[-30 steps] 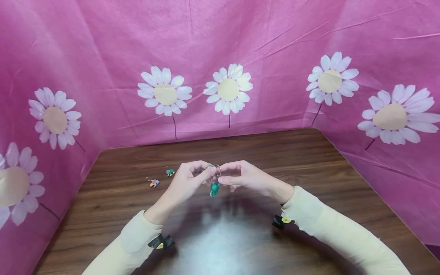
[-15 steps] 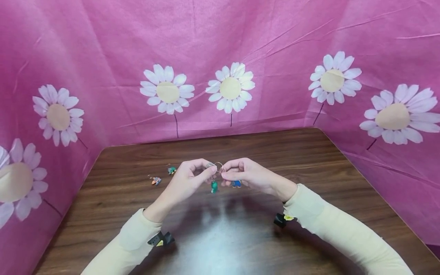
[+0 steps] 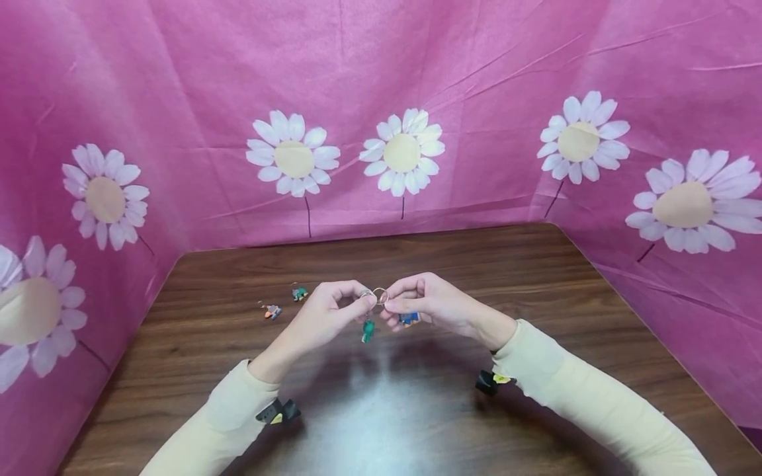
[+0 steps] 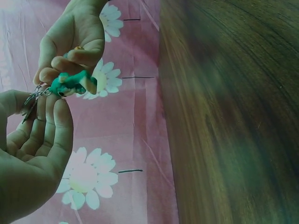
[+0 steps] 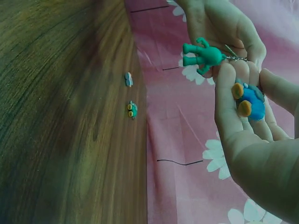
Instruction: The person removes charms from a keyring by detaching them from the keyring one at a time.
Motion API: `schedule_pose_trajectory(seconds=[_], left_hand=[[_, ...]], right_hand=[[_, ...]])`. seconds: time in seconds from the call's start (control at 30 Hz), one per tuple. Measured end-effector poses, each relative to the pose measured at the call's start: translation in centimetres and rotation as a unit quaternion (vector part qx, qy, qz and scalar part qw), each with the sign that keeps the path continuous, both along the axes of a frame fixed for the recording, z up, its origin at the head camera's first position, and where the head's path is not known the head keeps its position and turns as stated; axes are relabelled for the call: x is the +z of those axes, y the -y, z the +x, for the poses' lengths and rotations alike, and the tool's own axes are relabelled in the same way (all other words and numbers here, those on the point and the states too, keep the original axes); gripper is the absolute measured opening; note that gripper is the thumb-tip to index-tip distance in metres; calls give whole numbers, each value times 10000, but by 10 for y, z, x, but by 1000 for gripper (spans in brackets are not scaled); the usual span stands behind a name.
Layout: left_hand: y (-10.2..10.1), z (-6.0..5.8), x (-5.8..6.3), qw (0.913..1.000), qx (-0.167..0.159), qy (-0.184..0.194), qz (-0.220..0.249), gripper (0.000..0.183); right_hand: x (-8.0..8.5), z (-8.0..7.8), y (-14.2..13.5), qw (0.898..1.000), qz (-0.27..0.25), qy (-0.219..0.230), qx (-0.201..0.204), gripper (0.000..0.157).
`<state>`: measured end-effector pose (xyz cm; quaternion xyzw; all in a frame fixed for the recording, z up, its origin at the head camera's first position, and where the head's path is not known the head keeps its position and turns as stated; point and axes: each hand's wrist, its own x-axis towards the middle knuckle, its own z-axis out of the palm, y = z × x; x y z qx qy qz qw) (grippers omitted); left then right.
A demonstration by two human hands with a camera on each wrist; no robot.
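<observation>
In the head view, my left hand point(image 3: 321, 317) pinches metal rings from which a keychain with a green figure point(image 3: 368, 330) hangs on a short chain. Opposite it, my right hand point(image 3: 440, 307) has thumb and index finger pinching the right side of a thin metal ring point(image 3: 380, 295) that spans the gap between the hands. A keychain with a blue figure point(image 3: 409, 319) hangs by the right hand's fingers; its orange feet show in the right wrist view, where the blue body point(image 5: 252, 103) lies against the palm side. How the rings link is too small to tell.
Two more figure keychains lie on the wooden table point(image 3: 196, 370) left of the hands: an orange and grey one point(image 3: 272, 311) and a green one point(image 3: 299, 293). A pink cloth point(image 3: 476, 66) with printed daisies hangs round the table's back and sides.
The hands have drawn slightly apart, and the ring between them shows more fully. The blue figure, mostly hidden before, now hangs in sight under the right hand.
</observation>
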<state>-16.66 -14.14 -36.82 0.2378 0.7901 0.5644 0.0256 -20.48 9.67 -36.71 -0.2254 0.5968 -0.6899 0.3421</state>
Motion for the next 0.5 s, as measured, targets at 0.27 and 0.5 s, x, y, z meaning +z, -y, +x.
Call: schedule_pose_trajectory(seconds=[0.27,0.5], left_hand=[[2,1,-1,9999,-54,51,-81,16],[3,0,1,9996,55,96,-263,17]], right_hand=[[4,0,0,9999,84,73,-11,14],[2,-3,1,9994,269,121,-172,19]])
